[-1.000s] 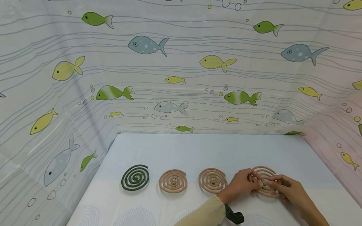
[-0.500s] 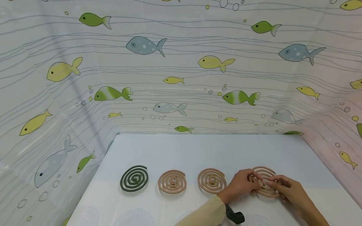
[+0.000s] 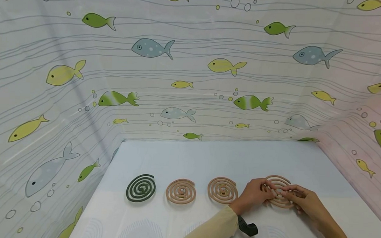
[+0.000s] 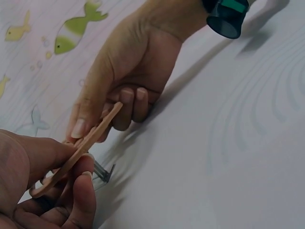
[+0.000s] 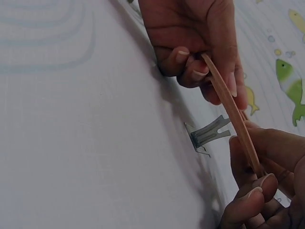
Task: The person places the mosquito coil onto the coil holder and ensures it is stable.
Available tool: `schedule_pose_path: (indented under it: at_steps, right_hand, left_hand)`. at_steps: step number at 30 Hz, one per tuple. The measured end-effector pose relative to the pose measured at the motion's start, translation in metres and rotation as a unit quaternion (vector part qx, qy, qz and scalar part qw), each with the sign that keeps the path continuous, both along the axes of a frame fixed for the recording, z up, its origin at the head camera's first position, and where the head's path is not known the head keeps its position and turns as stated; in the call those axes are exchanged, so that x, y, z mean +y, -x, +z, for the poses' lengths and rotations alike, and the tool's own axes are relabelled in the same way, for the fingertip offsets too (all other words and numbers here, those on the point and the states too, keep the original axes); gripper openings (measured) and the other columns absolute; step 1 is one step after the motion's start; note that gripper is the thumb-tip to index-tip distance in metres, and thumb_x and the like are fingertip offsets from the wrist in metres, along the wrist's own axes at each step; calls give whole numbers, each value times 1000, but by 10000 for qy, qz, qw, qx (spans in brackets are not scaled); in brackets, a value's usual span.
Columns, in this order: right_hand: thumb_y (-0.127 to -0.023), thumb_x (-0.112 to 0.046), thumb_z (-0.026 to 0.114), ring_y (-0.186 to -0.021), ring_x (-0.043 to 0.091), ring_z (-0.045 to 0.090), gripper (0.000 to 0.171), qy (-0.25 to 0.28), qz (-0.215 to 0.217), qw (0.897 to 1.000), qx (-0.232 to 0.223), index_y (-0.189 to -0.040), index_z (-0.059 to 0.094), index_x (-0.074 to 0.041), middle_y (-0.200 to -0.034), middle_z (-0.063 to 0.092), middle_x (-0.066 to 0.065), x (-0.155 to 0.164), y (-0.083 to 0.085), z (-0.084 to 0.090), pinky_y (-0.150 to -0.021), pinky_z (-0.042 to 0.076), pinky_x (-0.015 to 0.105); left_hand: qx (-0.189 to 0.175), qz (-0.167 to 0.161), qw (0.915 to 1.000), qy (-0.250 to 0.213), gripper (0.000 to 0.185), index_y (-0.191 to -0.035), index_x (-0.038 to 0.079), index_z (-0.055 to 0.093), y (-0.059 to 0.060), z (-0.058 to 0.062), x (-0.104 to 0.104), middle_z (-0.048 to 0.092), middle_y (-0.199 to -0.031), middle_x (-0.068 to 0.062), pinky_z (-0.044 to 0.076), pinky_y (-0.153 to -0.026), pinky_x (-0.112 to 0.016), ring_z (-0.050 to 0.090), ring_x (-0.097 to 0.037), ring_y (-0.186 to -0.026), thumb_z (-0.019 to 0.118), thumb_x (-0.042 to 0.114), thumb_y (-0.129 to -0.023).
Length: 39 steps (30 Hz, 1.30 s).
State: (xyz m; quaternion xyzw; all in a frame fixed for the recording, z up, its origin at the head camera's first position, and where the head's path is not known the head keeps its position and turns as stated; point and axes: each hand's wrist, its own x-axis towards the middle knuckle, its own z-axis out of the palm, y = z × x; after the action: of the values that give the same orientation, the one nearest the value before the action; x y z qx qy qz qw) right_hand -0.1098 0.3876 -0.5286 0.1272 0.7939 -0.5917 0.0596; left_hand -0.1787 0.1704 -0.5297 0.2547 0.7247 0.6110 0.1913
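Item, near edge of the table [image 3: 208,158], right part: left hand [image 3: 252,196], cream sleeve [image 3: 213,228] and a dark wrist-worn device [image 3: 247,227] behind it; fingers pinch the left rim of a tan mosquito coil [image 3: 278,181]. Right hand [image 3: 305,201] pinches the same coil at its right rim. Both hands grasping; neither released.

Item, the tan mosquito coil: held between the two hands, lifted clear of the tabletop and tilted, as the wrist views show it edge-on [image 4: 81,148] [image 5: 233,114]. It sits at the right end of a row of coils, towards the near right corner.

Item, small metal coil stand [image 5: 207,133]: on the cloth directly under the held coil, prongs up, not touching it.

Item, second tan coil [image 3: 222,190]: flat on the table, just left of the left hand.

Item, third tan coil [image 3: 181,191]: flat, next left, apart from its neighbours.

Item, dark green coil [image 3: 140,188]: flat, at the left end of the row, near the table's left edge.

Item, beyond the far edge: fish-patterned curtain [image 3: 186,62] enclosing the table on three sides.
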Motion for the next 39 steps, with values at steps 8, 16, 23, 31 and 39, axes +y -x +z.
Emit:
schedule_pose_path:
  at_steps: [8, 16, 23, 31, 39]
  right_hand:
    - [-95, -40, 75, -61, 9, 45, 46, -133, -55, 9998, -99, -126, 65, -8, -90, 66, -4, 0, -1, 2, -56, 48, 29]
    - [-97, -36, 73, -59, 9, 44, 46, -73, -29, 10000, 32, -129, 63, -4, -92, 70, 0, -2, -1, 0, -54, 47, 30]
    - [-98, -34, 73, -58, 10, 43, 47, -148, 15, 9999, 69, -132, 61, -3, -89, 68, 0, -1, 2, -3, -54, 46, 30]
    - [-96, -38, 74, -57, 9, 43, 49, -207, -10, 9997, 148, -129, 62, -4, -85, 65, -2, -4, 1, 0, -53, 47, 30]
    - [-99, -35, 71, -58, 9, 43, 44, -142, 119, 9998, 87, -129, 62, -3, -85, 64, -2, -4, 2, 1, -54, 46, 29]
  left_hand:
    - [-41, -57, 10000, 29, 15, -107, 17, 74, 1, -2, 1, 62, -65, 6, 46, -50, -20, 60, -11, -53, 77, 12, -93]
    - [-30, -16, 10000, -44, 15, -106, 16, 73, 0, -3, 0, 61, -64, 5, 45, -49, -20, 59, -12, -52, 77, 10, -93]
    - [1, -5, 10000, -30, 15, -106, 14, 73, 0, 0, -2, 62, -65, 4, 46, -50, -20, 60, -13, -52, 76, 9, -93]
    - [-33, 127, 9999, -26, 15, -104, 15, 72, 0, -1, -1, 60, -63, 7, 45, -49, -19, 58, -9, -50, 77, 8, -92]
    - [-39, 48, 9999, 129, 14, -104, 17, 72, 1, -1, -2, 62, -64, 6, 46, -50, -21, 60, -12, -51, 78, 11, -92]
